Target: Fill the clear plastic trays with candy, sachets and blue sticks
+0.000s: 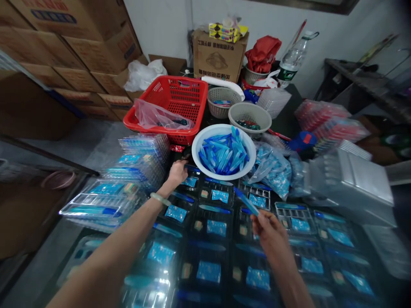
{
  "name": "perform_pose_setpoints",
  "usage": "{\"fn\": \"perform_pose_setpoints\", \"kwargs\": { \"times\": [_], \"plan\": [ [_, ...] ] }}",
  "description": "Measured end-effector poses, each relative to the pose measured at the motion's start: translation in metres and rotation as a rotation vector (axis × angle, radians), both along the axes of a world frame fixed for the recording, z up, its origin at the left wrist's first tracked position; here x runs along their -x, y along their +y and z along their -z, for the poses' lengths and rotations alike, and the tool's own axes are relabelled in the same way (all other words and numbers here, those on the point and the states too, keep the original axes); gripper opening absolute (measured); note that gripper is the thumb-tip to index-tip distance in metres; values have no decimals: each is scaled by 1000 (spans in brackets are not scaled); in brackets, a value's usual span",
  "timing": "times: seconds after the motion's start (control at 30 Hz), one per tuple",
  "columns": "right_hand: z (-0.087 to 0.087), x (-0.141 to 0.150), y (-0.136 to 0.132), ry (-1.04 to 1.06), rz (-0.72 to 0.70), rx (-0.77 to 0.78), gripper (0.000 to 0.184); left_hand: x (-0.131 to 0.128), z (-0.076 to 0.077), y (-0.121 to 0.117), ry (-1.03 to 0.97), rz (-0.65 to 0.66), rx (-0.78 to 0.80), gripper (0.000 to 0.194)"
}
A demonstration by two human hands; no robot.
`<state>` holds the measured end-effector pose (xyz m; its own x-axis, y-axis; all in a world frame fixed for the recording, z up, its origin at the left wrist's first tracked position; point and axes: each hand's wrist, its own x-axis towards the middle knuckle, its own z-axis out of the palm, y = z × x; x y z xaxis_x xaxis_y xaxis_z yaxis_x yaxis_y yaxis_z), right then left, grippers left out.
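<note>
My right hand (268, 224) is closed around the lower end of a blue pen (245, 200), whose dark blue tip points up and left above the trays. My left hand (177, 172), with a pale bangle at the wrist, reaches to the far edge of the tray rows, left of a white bowl (197, 157) full of blue pens (224, 149). Its fingers are curled beside a small dark thing; what they hold is hidden. Clear plastic trays (212, 220) lie in rows under both hands, many with a pen, a blue packet (216, 227) and a small beige block (199, 225).
Stacked filled trays (141, 167) stand on the left. Behind are a red basket (201, 102), two grey baskets (250, 112) and a cardboard box (218, 55). Right of the bowl lie a bag of blue packets (272, 169) and nested clear trays (349, 184).
</note>
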<state>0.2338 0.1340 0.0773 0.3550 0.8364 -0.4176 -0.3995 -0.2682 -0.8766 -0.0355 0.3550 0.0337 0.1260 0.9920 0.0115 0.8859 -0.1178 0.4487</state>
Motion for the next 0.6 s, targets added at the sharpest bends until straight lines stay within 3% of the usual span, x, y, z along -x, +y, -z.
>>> {"fn": "perform_pose_setpoints", "kwargs": {
  "times": [0.13, 0.23, 0.3, 0.37, 0.47, 0.6],
  "plan": [
    [-25, 1, 72, -299, -10, -223, 23, 8, -13, -52, -130, -48, -96, 23],
    [-36, 2, 128, -647, -65, -260, 28, 24, -19, -111, -188, -101, -137, 22],
    [-39, -1, 144, -782, -51, -266, 35, 40, -20, -155, -192, -158, -153, 23],
    [-36, -5, 135, -916, -64, -288, 41, 60, -18, -200, -163, -226, -161, 24],
    [-21, -9, 82, -1047, -150, -283, 37, 90, -10, -266, -79, -338, -177, 25],
    [19, 0, -9, -1142, -301, -160, 30, 123, 6, -337, 136, -227, -146, 36]
  ]
}}
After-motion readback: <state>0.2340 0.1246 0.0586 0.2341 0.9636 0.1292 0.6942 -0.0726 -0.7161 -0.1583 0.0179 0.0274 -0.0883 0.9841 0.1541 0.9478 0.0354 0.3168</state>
